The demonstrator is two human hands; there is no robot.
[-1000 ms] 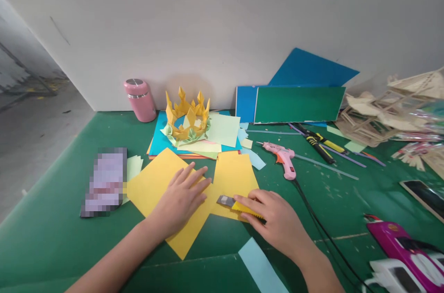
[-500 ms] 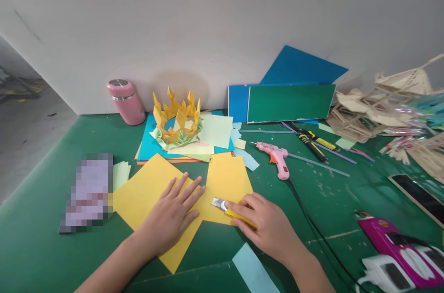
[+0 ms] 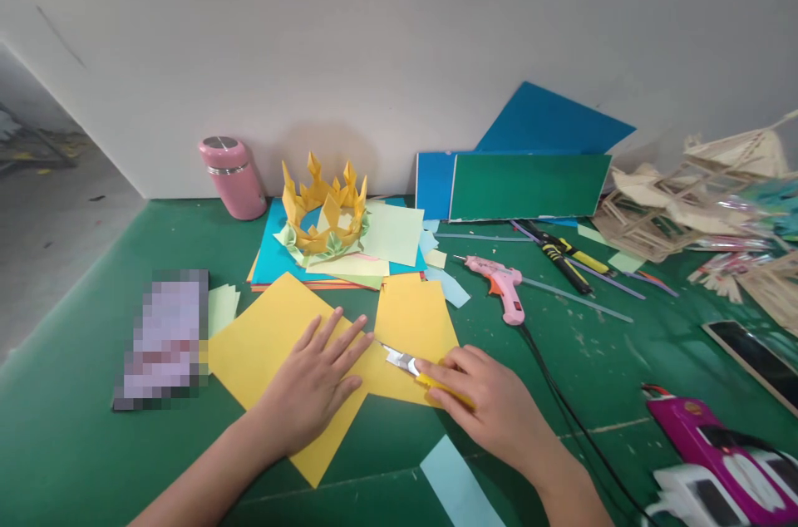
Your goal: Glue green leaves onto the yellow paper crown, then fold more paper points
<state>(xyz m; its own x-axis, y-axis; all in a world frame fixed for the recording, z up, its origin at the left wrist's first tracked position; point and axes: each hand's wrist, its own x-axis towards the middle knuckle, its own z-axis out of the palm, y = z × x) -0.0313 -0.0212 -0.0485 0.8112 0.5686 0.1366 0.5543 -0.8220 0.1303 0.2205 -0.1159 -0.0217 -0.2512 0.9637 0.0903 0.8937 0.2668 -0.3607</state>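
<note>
My left hand (image 3: 317, 386) lies flat with fingers spread on a yellow paper sheet (image 3: 268, 336). In my right hand (image 3: 486, 394) is a yellow utility knife (image 3: 405, 362), its metal tip pointing left toward my left fingertips. A thin blade shows at its front end. Under the knife is more yellow paper (image 3: 415, 315), partly beside and partly meeting the left sheet; whether the two are one piece I cannot tell. Just behind these sheets, a folded gold paper crown (image 3: 324, 215) with pale green leaves rests on a stack of coloured paper (image 3: 268, 236).
A pink glue gun (image 3: 502, 286) with a black cord lies right of the paper. Farther right are pliers (image 3: 564, 261), wooden models (image 3: 661, 194), a phone (image 3: 754, 361) and a magenta power strip (image 3: 698, 435). A pink thermos (image 3: 233, 178) stands back left; a light blue strip (image 3: 458, 477) lies in front.
The knife in my right hand has shifted slightly right, and its thin blade now shows beyond the metal tip. My left hand stays on the paper. The whole view has shifted a little.
</note>
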